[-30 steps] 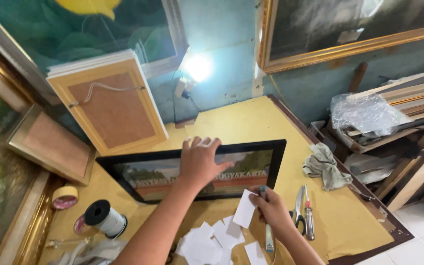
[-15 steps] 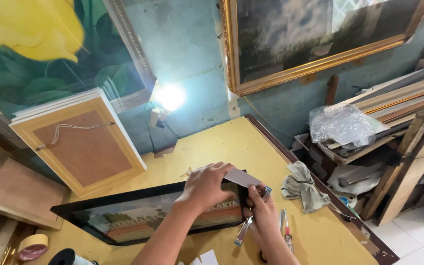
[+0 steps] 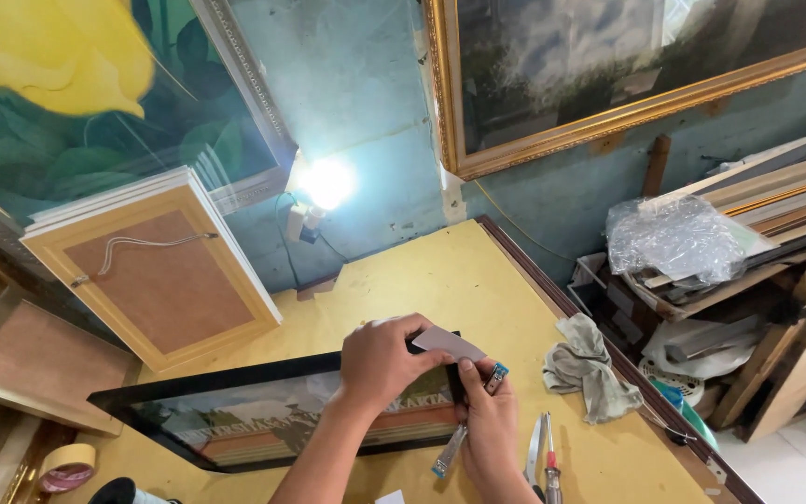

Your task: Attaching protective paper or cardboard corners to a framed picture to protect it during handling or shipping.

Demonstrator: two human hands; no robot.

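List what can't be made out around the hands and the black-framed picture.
- Head view: the corner of the black-framed picture beneath the left hand is covered by that hand and the pale card.
- The right hand hides the middle of the metal tool, so its kind is unclear.
- The tape roll and pliers are cut by the bottom edge.
- The lamp glare washes out the wall behind.
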